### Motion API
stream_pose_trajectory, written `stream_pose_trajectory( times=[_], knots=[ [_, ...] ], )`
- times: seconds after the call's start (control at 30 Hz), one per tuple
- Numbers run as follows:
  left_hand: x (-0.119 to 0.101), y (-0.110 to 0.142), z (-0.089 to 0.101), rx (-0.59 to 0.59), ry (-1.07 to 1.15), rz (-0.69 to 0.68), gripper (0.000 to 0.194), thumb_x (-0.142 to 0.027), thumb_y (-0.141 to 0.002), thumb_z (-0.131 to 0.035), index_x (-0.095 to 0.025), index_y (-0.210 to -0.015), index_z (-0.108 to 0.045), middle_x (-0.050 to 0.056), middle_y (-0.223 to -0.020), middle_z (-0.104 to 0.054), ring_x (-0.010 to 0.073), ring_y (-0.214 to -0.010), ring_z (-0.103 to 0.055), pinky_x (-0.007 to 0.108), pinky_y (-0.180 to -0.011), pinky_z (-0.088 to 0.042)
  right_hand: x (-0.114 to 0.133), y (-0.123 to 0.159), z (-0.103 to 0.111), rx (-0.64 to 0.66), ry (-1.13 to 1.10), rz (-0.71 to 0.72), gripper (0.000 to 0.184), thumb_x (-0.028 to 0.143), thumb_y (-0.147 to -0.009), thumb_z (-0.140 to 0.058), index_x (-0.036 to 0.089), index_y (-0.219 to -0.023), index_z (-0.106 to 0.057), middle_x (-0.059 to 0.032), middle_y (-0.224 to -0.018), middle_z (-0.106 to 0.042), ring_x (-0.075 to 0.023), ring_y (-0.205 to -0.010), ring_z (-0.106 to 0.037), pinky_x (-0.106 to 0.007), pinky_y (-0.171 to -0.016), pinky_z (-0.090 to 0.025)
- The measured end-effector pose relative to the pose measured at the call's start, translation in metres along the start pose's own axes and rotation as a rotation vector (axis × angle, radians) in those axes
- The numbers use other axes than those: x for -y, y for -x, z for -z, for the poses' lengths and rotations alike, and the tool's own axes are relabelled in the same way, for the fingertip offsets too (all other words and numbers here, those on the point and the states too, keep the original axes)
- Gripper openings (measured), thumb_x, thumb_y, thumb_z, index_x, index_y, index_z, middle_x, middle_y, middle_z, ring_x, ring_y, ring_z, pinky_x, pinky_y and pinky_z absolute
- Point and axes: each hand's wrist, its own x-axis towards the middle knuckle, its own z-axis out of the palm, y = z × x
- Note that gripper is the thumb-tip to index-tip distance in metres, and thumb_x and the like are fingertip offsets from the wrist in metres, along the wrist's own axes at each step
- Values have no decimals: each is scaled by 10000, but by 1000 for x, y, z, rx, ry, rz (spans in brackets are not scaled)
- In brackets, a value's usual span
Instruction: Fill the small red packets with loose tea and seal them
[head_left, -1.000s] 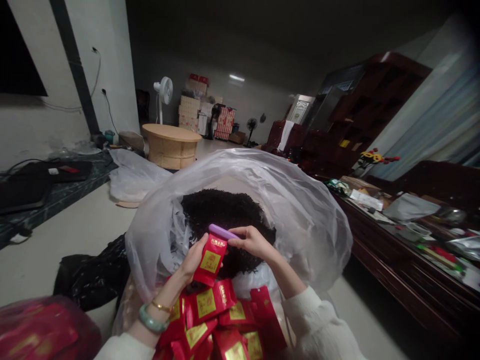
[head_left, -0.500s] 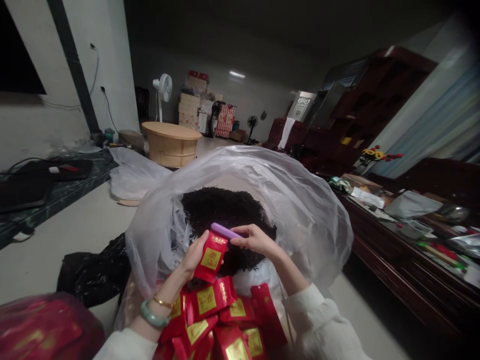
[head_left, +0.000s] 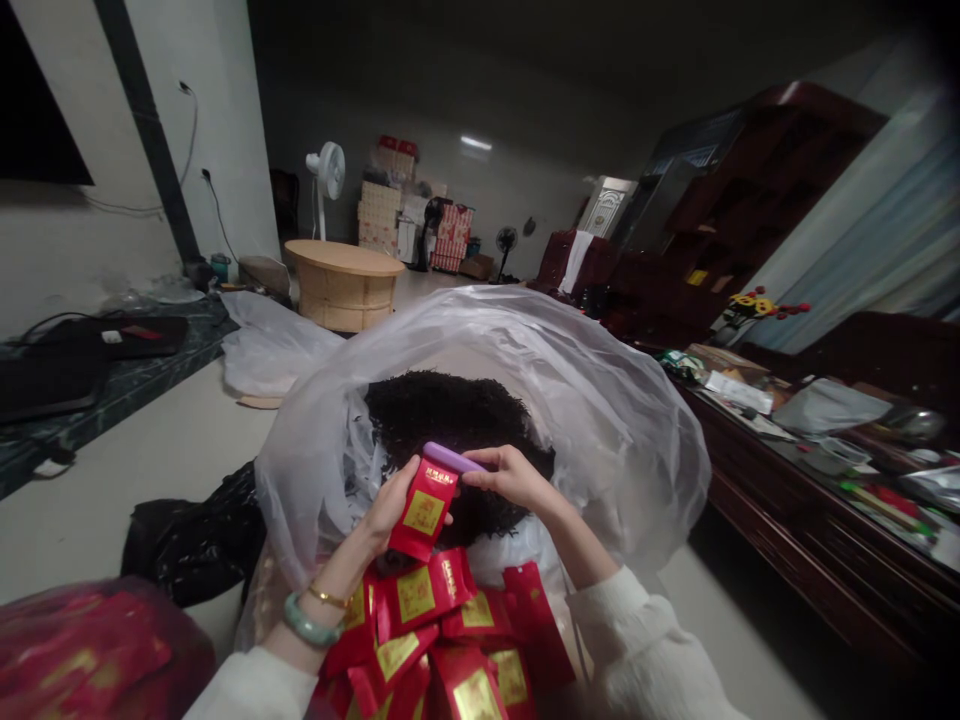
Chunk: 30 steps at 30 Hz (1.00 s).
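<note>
In the middle of the head view, my left hand [head_left: 388, 508] is closed around a small red pouch [head_left: 424, 508] with a gold label, held upright and slightly tilted. A long purple clip-like bar [head_left: 444, 456] lies across the pouch's top edge. The fingers and thumb of my right hand [head_left: 517, 480] pinch the bar's right end. Behind the hands, dark dried leaves that look like tea [head_left: 442, 400] lie heaped inside a big translucent plastic bag [head_left: 622, 420]. Several more red pouches [head_left: 461, 660] are piled below my hands, overlapping one another.
At the lower left lie a clear bag of red packets [head_left: 97, 650] and a black plastic bag [head_left: 191, 540]. A round wooden table [head_left: 343, 258] and a white fan [head_left: 328, 170] stand farther back. Along the right runs a cluttered dark wooden table [head_left: 795, 530].
The camera view has shifted slightly. Both hands keep their hold on the pouch and the purple bar, with almost no visible movement between them.
</note>
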Motion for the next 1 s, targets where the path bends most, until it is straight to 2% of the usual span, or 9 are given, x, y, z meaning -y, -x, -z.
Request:
stream_pose_trajectory(
  times=[0.27,0.53,0.73,1.0],
  knots=[
    [-1,1,-1,0,1,40,557,-506,-927,-363,-43,-969,-669,156,-712,-739,201,-489,-672,268,-477,-525,-3,-1,-1,-12,7,-12,437,378,-703,-657,156,-1074,-718,11,-658,-605,-114,-593,-443,-216,-557,-341],
    [2,-2,1,-11,17,26,530,-484,-927,-374,-45,-956,-671,175,-813,-747,210,-496,-679,288,-469,-532,-8,-1,-1,-7,15,-7,448,377,-714,-648,163,-1103,-708,6,-692,-631,-120,-608,-463,-216,-565,-352],
    [2,-2,1,-5,12,24,532,-478,-932,-364,-44,-942,-671,179,-823,-746,207,-501,-680,282,-466,-530,-7,-1,-1,-8,23,1,442,376,-718,-649,165,-1101,-710,7,-674,-619,-113,-594,-444,-203,-531,-322],
    [3,-2,2,12,11,27,531,-508,-909,-403,-52,-949,-674,172,-822,-747,202,-496,-675,283,-473,-526,-9,-1,-3,-10,25,-6,446,385,-719,-648,162,-1100,-709,9,-665,-621,-117,-589,-450,-212,-545,-338]
  ],
)
